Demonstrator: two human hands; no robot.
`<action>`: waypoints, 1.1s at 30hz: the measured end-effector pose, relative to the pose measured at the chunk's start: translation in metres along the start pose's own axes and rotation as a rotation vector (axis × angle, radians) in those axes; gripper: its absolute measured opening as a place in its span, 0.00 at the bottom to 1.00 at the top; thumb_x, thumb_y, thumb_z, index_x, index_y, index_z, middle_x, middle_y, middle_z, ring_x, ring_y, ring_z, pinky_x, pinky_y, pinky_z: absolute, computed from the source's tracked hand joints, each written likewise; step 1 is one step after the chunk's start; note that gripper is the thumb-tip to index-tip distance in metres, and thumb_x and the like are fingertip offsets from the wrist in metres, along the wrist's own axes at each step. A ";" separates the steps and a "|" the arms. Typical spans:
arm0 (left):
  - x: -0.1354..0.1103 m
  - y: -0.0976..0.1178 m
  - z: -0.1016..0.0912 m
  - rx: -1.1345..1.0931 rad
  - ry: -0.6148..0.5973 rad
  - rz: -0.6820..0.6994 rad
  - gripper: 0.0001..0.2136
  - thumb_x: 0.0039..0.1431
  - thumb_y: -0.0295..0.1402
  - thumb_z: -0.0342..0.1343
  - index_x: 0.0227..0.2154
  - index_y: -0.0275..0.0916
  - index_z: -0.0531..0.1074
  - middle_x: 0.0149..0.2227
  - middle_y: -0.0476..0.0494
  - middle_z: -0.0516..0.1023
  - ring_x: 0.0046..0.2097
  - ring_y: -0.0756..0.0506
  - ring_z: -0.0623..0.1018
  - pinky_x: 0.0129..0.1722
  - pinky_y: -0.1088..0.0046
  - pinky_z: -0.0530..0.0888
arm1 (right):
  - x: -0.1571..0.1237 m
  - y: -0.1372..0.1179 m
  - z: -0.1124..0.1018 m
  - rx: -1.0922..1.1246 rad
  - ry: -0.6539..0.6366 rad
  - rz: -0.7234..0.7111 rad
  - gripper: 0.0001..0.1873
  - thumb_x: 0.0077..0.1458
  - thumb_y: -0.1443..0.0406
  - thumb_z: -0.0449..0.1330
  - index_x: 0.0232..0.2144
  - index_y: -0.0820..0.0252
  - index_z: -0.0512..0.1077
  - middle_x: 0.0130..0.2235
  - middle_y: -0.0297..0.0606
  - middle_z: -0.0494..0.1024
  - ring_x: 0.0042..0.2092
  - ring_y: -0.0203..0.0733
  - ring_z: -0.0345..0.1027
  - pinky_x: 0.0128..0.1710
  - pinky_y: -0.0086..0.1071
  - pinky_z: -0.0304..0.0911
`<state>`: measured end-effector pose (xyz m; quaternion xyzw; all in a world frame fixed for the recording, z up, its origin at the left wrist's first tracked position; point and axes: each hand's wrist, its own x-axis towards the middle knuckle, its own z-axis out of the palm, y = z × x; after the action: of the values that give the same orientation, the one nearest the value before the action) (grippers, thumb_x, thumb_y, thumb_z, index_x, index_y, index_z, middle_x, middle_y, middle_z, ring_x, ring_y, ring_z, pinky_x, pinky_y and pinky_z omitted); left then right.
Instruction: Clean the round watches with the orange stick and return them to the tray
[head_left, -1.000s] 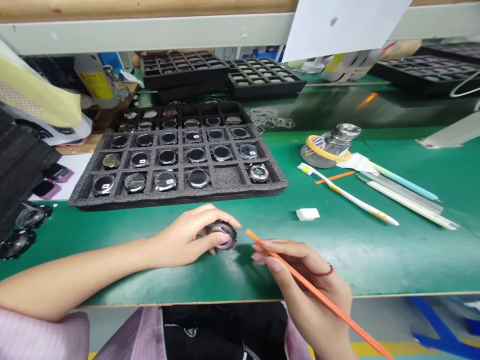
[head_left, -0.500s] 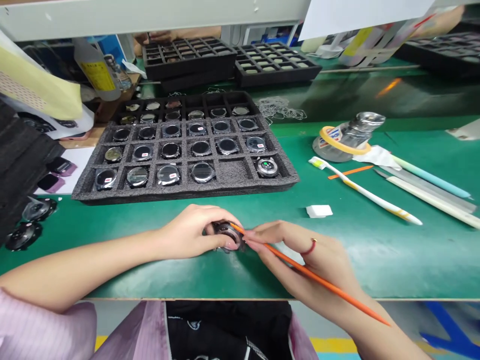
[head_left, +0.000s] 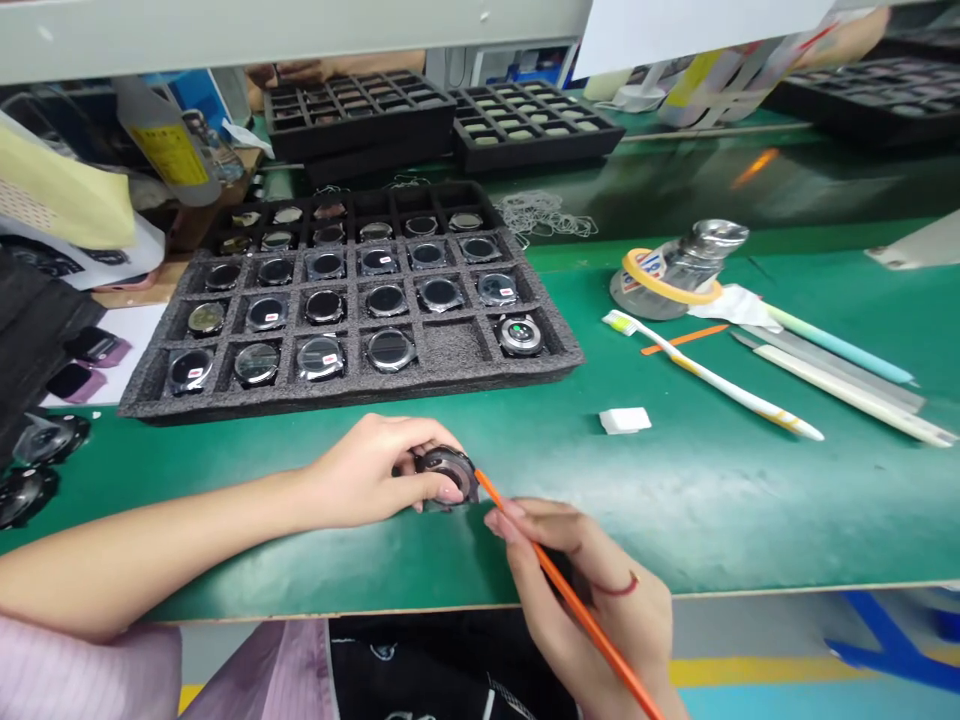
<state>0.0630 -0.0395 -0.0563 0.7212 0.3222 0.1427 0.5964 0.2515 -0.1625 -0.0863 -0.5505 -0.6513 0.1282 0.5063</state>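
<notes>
My left hand [head_left: 375, 470] is closed around a round dark watch case [head_left: 448, 473] that rests on the green mat near the table's front edge. My right hand [head_left: 581, 590] grips a thin orange stick [head_left: 570, 598] like a pen, and its tip touches the right edge of the watch case. Just behind the hands lies a grey foam tray [head_left: 465, 345] with several round watch cases in its cells; one cell in its front row is empty.
A small white block [head_left: 625, 420] lies on the green mat [head_left: 750, 480]. To the right are a toothbrush [head_left: 712, 377], a second orange stick [head_left: 682, 339], long flat tools [head_left: 840, 375] and a metal dispenser with a tape roll [head_left: 671, 270]. Black trays [head_left: 442, 125] stand at the back.
My right hand drew back toward me and lower, and the stick's tip slid from over the watch case to its right edge. My left hand stayed on the case.
</notes>
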 end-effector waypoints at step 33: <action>-0.008 0.002 0.009 0.003 0.067 0.009 0.14 0.58 0.38 0.66 0.42 0.37 0.73 0.35 0.44 0.85 0.32 0.48 0.79 0.31 0.74 0.72 | 0.037 -0.007 -0.025 0.114 -0.211 -0.066 0.06 0.61 0.71 0.65 0.37 0.54 0.77 0.35 0.33 0.87 0.34 0.38 0.84 0.38 0.26 0.79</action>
<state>0.0628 -0.0513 -0.0549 0.7184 0.3387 0.1690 0.5836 0.2712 -0.1436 -0.0507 -0.4827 -0.7103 0.2055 0.4692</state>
